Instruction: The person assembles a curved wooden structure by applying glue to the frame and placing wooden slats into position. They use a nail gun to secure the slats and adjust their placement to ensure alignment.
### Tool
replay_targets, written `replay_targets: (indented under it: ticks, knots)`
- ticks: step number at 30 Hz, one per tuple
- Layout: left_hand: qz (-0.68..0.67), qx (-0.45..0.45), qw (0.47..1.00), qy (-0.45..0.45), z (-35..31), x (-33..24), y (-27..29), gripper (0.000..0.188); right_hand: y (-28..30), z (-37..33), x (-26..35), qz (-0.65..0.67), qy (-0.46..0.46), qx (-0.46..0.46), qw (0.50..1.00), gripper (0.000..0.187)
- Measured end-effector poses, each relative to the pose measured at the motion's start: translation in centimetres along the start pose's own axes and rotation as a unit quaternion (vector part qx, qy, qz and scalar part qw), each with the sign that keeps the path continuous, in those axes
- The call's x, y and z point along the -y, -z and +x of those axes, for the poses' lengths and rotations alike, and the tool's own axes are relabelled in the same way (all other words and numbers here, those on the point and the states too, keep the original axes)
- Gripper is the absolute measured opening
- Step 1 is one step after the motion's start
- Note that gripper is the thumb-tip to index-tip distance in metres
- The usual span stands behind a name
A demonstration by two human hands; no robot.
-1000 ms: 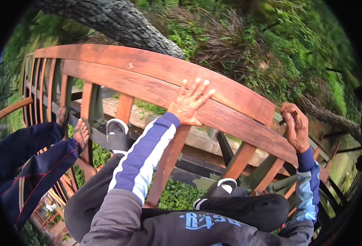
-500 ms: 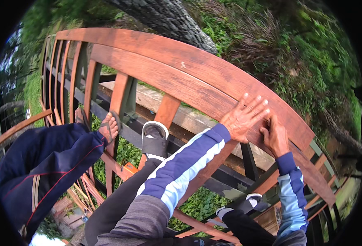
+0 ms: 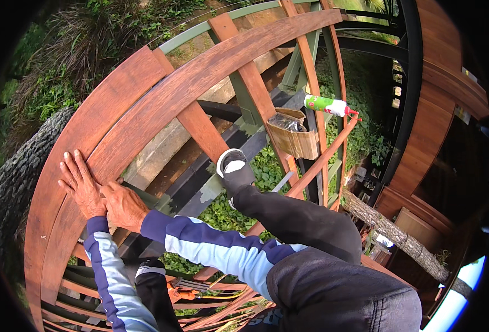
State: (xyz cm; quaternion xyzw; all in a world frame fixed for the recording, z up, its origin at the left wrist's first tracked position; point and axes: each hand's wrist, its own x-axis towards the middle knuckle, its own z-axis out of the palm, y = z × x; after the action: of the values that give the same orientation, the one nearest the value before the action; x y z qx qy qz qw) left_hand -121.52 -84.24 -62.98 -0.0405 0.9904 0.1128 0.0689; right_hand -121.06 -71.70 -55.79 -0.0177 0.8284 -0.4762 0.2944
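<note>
My left hand (image 3: 83, 188) lies flat across two curved wooden planks, fingers stretched over the seam between them. The outer plank (image 3: 56, 166) is wide and stops short with a square end. Alongside it the inner plank (image 3: 200, 72) runs on farther to the upper right, over several wooden slats (image 3: 204, 130). Close against my left wrist is my right hand (image 3: 124, 205), its fingers curled at the inner plank's lower edge. Some of those fingertips are hidden.
A torn cardboard box (image 3: 293, 137) with dark contents and a green-and-white bottle with a red tip (image 3: 325, 105) rest among the slats. My foot (image 3: 236, 169) is on a dark metal beam (image 3: 192, 202). An orange tool (image 3: 181, 292) sits lower down. A tree trunk (image 3: 26, 160) stands left.
The view has swung to the right, and the other person's legs have left it. My right hand is now against my left wrist, its fingers more curled. My left hand stays flat on the planks.
</note>
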Motion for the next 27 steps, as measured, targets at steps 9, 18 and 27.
replay_targets:
  ticks: [9,18,27]
  knots:
    - [-0.026,0.155,0.987,-0.021,1.0,-0.4,4.6,0.132,0.6,-11.1,2.7,0.042,-0.164,-0.016,0.985,0.016]
    - [-0.213,0.142,0.953,0.164,-13.7,3.6,12.0,0.078,7.4,-10.9,-1.9,-0.083,-0.079,-0.028,0.993,0.017]
    - [-0.234,0.307,0.704,0.596,-45.5,0.8,16.8,0.074,6.3,-0.3,3.1,-0.3,0.076,0.149,0.939,0.059]
